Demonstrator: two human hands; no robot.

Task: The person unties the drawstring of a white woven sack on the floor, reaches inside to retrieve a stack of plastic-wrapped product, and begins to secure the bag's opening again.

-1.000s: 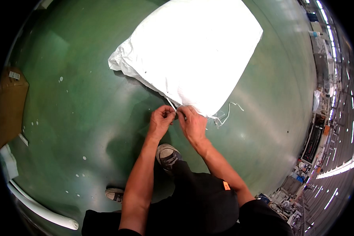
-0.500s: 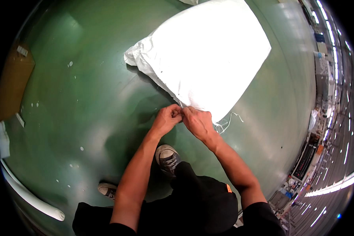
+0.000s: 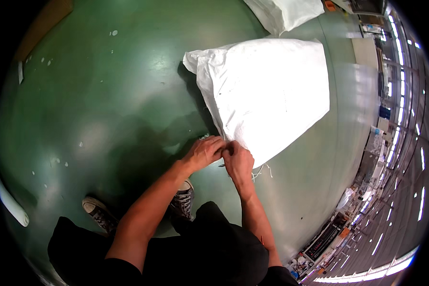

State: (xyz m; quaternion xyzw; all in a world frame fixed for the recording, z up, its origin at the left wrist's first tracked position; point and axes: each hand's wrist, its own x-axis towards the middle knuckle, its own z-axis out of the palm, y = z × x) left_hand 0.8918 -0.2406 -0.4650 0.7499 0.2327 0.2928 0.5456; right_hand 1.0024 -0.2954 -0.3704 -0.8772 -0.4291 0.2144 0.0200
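Note:
A large, full white sack [image 3: 276, 95] lies on the green floor, its left side creased and its middle washed out by glare. At its near corner my left hand [image 3: 206, 151] is closed, with thumb and fingers pinched on the edge. Right beside it, my right hand [image 3: 238, 161] is also closed on that edge, knuckles up. The fingertips nearly meet and partly hide what they grip. A small dark tip [image 3: 221, 166] shows between the hands, too little to name. Loose white threads [image 3: 262, 172] trail from the sack's corner to the right of my right hand.
Another white sack [image 3: 291, 14] lies beyond the first. A white roll [image 3: 13, 205] is on the floor at far left, with a brown cardboard piece [image 3: 45, 24] at upper left. My shoes [image 3: 182, 200] stand close below my hands. Cluttered shelving [image 3: 329, 233] lines the right.
The view has turned, bringing the second sack into sight. Both hands stay at the sack's near corner; my left hand has turned its back upward, and a small dark tip now shows.

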